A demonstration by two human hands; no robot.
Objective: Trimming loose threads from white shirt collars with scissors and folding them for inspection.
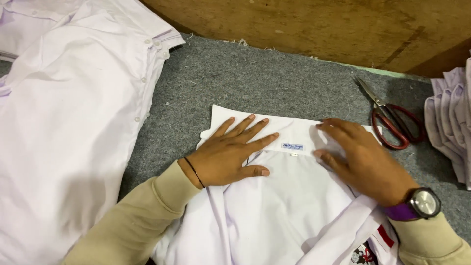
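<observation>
A white shirt [289, 196] lies on the grey felt worktop [255, 78], its collar [294, 130] spread flat on the far side and its body bunched toward the near edge. The left hand [230, 154] rests flat on the left half of the collar, fingers spread and gripping nothing. The right hand [360, 157] presses on the right half, fingers bent at the collar's edge; whether it pinches the cloth I cannot tell. A small label [292, 146] sits between the two hands. The step in hand looks like smoothing and squaring the collar. The next move seems to call for keeping both halves level while the cloth below is drawn flat. Red-handled scissors [390, 120] lie to the far right, near folded cloth [449, 122]. More white shirts [68, 122] lie at left.
</observation>
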